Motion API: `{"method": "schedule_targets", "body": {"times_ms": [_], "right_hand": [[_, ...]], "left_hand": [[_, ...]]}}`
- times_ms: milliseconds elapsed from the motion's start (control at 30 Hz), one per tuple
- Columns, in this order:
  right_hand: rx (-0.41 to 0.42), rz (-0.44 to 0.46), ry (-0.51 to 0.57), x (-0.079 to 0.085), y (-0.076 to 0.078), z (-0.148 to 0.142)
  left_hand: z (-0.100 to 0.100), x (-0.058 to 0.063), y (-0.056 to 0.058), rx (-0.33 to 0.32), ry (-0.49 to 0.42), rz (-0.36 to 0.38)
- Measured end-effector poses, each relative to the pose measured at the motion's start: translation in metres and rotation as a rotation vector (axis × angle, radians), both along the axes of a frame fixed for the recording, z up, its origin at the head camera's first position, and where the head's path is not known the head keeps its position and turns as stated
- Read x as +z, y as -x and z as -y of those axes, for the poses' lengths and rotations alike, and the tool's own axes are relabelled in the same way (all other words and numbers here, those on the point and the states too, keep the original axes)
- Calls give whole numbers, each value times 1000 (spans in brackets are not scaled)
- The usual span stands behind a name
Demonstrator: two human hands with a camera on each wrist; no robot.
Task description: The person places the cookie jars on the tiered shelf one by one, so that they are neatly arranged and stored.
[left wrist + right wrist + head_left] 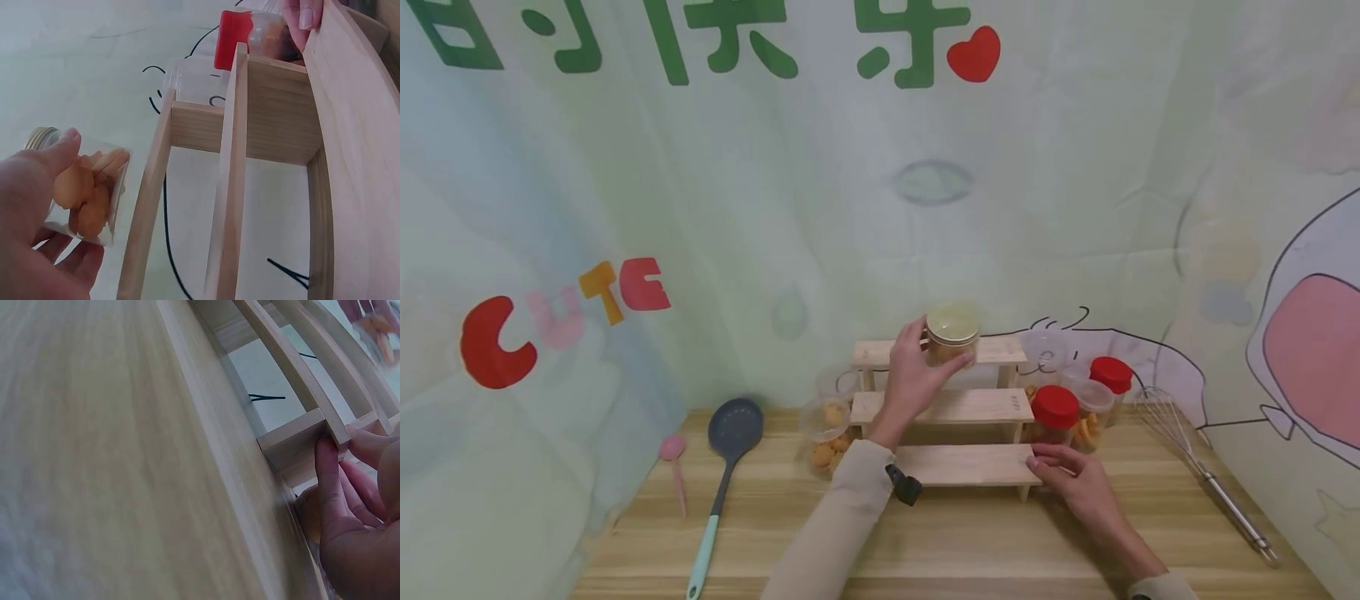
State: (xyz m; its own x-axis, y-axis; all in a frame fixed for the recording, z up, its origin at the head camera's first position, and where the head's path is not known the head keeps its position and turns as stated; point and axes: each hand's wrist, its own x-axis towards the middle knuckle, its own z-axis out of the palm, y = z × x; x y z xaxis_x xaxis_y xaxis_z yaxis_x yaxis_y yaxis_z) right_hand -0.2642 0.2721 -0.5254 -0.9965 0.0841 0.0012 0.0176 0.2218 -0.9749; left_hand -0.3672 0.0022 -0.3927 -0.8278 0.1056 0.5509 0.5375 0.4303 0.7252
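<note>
A clear jar (94, 194) with a gold lid and orange-brown cookies inside is gripped by my left hand (917, 371). In the head view this jar is in front of or above the top board of a three-tier wooden step shelf (966, 465); the left wrist view shows it apart from the boards. At the shelf's right end, my right hand (1078, 483) pinches the edge of the lowest board between thumb and fingers, seen closely in the right wrist view (356, 506). Part of the shelf's left side is hidden behind my left arm.
Red-lidded jars (1056, 408) and clear-lidded tubs (1092, 404) crowd the shelf's right side. Tubs of cookies (826, 421) stand at its left. A slotted turner (735, 429) and a pink spoon (673, 450) lie left, a whisk (1206, 475) right. A printed curtain (820, 208) hangs behind.
</note>
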Motion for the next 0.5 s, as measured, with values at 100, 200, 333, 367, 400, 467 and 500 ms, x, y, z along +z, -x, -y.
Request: {"method": "schedule_targets", "body": {"times_ms": [100,200,333,367,400,467,500], "right_hand": [[1,-2,4,-1,-1,2],[6,-1,4,-1,-1,2],[7,10,-4,-2,0,2],[5,15,-6,-3,0,1],[2,19,-6,-3,0,1],[-4,23,-1,-3,1,1],[-3,24,1,-2,1,1]], "left_hand": [[-9,-3,9,-42,-25,25],[-18,-6,16,-58,-43,42],[-30,-7,18,-36,-6,61],[-33,-7,18,-26,21,58],[-36,-7,18,-16,47,54],[-41,-7,17,8,97,48],[-44,-8,17,24,115,52]]}}
